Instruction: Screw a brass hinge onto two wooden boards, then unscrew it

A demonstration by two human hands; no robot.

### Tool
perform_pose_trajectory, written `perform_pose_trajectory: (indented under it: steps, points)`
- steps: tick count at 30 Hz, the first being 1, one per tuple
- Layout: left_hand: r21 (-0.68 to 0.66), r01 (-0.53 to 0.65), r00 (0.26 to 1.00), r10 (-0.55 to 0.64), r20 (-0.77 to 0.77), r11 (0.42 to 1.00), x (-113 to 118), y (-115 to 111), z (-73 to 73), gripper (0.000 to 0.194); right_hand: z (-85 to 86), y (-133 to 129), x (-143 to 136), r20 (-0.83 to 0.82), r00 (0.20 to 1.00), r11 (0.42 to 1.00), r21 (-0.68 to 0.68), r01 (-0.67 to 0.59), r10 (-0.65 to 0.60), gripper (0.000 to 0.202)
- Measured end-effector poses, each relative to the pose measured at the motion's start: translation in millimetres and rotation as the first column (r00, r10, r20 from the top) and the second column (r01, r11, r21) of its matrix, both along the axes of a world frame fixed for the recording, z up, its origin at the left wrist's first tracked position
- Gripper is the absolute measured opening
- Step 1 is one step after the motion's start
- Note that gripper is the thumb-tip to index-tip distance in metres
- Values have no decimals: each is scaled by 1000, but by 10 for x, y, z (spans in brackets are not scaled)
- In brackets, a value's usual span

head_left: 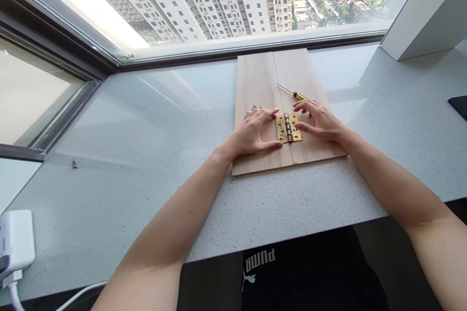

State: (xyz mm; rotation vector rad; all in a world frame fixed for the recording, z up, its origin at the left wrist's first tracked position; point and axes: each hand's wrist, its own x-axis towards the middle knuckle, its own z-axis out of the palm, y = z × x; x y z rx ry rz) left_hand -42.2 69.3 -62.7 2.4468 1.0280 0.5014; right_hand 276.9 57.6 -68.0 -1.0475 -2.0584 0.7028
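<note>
A brass-coloured hinge (289,128) with dark stains lies opened flat across the seam of two light wooden boards (255,75). My left hand (255,131) rests on the left board, thumb and fingers spread around the hinge's left leaf. On the other side, my right hand (317,120) is over the right board, its thumb at the right leaf and its fingers apart. Just beyond that hand lies a screwdriver (295,94) with a yellow handle, its shaft pointing left across the seam. Several small screws (256,107) lie on the left board behind my left fingers, partly hidden.
The boards sit on a speckled white counter (146,194) beside a window. A single screw (75,164) stands far left. At the lower left is a white power strip (18,240) with a cable. A white box (425,17) and a dark flat object (458,106) are at the right.
</note>
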Motion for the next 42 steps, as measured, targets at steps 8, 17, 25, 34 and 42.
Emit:
perform_pose_trajectory:
  steps: [8, 17, 25, 34, 42]
  points:
    - [-17, 18, 1000, -18, -4, 1000, 11, -19, 72, 117, -64, 150, 104, -240, 915, 946, -105, 306, -323, 62]
    - [-22, 20, 1000, -20, -12, 1000, 17, -23, 83, 112, -33, 85, 45, -187, 922, 941, -100, 324, -338, 33]
    - [-11, 16, 1000, -17, -19, 1000, 9, -30, 92, 113, -45, 84, 28, -128, 939, 948, -46, 316, -320, 23]
    - [9, 30, 999, -30, -30, 1000, -6, -18, 72, 108, -56, 79, 49, 6, 964, 964, 12, 266, -266, 13]
    - [4, 25, 999, -25, -46, 1000, -8, -20, 80, 109, -81, 77, 30, 59, 967, 968, 50, 247, -249, 6]
